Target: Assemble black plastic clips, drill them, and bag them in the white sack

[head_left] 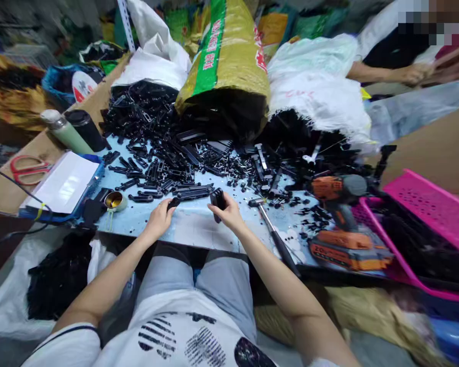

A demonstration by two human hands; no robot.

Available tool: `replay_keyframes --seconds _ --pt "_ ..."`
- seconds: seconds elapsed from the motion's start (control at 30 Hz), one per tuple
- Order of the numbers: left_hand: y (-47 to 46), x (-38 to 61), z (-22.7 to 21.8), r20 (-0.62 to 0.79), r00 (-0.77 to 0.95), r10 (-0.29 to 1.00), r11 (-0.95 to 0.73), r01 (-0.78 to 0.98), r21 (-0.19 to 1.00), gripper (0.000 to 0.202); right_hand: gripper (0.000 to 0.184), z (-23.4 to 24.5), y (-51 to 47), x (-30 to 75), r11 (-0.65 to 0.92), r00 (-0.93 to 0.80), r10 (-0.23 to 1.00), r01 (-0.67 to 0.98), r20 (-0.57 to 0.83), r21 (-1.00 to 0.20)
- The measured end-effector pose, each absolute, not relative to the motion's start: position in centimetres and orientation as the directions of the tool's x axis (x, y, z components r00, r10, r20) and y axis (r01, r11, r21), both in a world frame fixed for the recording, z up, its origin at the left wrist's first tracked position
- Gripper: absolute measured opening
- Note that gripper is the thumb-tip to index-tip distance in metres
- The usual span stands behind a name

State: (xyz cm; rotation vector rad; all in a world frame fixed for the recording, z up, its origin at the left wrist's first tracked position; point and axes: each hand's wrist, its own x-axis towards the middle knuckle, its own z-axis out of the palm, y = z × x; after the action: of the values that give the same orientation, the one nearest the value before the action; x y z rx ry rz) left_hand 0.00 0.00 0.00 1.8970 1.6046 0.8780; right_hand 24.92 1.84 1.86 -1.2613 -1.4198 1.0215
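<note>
Near the front edge of the light blue table (210,205), my left hand (159,218) is closed on a small black plastic part (173,203). To its right, my right hand (229,211) grips a larger black plastic piece (217,201), held upright between thumb and fingers. The two hands are apart. Just beyond them lies a long black plastic arm (195,192), and behind it spreads a heap of similar black parts (149,122). Small screws (233,165) are scattered in the middle. A hammer (271,229) with a black grip rests right of my right hand.
An orange cordless drill (344,239) and a pink basket (390,244) of black parts stand at the right. Left are a metal cup (115,201), red scissors (28,169) and two bottles. Sacks (229,56) line the back. Another person's hands (413,74) show at upper right.
</note>
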Motion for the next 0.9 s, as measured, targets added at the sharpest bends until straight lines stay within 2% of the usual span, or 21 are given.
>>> replay_keyframes --seconds 0.07,0.17,0.2,0.27,0.33,0.4,0.47,0.53,0.6,0.63,0.7,0.77,0.83,0.9 --pt "-0.5 1.6 0.5 0.115 0.128 0.985 -0.17 0.604 0.779 0.034 0.042 1.9 1.8 24.9 -0.017 -0.091 0.996 0.049 -0.021 -0.999" --pt "-1.1 3.7 1.0 0.038 0.166 0.985 -0.113 0.47 0.875 0.033 0.045 1.9 1.9 25.0 -0.103 -0.162 0.981 0.022 -0.105 -0.994" --pt "-1.3 4.2 1.1 0.009 0.178 0.984 -0.082 0.409 0.909 0.033 0.044 1.9 1.8 25.0 -0.086 -0.166 0.981 0.073 -0.097 -0.994" --pt "-1.6 5.0 1.1 -0.037 0.201 0.979 -0.023 0.286 0.958 0.033 0.039 1.9 1.6 24.9 0.031 -0.133 0.991 0.293 -0.009 -0.956" --pt "-1.7 5.4 1.0 -0.069 0.205 0.976 0.022 0.223 0.975 0.035 0.033 1.6 1.0 24.7 0.158 -0.088 0.987 0.605 0.131 -0.781" --pt "-1.8 5.4 1.0 -0.071 0.176 0.982 0.026 0.245 0.969 0.036 0.032 0.9 -0.1 24.4 0.216 -0.123 0.97 0.835 0.21 -0.505" --pt "-1.7 5.1 1.0 -0.044 0.129 0.991 0.004 0.3 0.954 0.033 0.037 0.0 -1.4 24.3 0.292 -0.245 0.952 0.907 0.185 -0.302" --pt "-1.6 4.8 1.0 -0.033 0.109 0.994 -0.004 0.321 0.947 0.033 0.044 -0.8 -2.4 24.4 0.391 -0.37 0.92 0.888 0.131 -0.243" --pt "-1.6 4.8 0.9 -0.061 0.134 0.989 0.019 0.298 0.954 0.039 0.044 -1.3 -2.6 24.8 0.423 -0.411 0.905 0.854 0.107 -0.302" --pt "-1.6 4.9 0.8 -0.073 0.154 0.985 0.027 0.284 0.958 0.041 0.043 -1.3 -2.5 24.9 0.403 -0.393 0.913 0.831 0.109 -0.383" --pt "-1.8 5.5 0.7 -0.063 0.182 0.981 0.012 0.273 0.962 0.041 0.043 -1.0 -1.9 25.0 0.301 -0.316 0.944 0.708 0.094 -0.639" --pt "-2.1 6.3 0.8 -0.013 0.183 0.983 -0.041 0.285 0.958 0.04 0.047 -0.5 -1.4 24.8 0.138 -0.256 0.967 0.451 0.02 -0.882" --pt "-2.3 6.8 1.0 0.072 0.166 0.983 -0.124 0.326 0.937 0.039 0.052 0.1 -1.4 24.6 0.002 -0.262 0.964 0.214 -0.056 -0.977" --pt "-2.5 7.0 1.5 0.166 0.15 0.975 -0.212 0.384 0.899 0.036 0.055 0.6 -1.7 24.7 -0.017 -0.307 0.95 0.13 -0.057 -0.991"
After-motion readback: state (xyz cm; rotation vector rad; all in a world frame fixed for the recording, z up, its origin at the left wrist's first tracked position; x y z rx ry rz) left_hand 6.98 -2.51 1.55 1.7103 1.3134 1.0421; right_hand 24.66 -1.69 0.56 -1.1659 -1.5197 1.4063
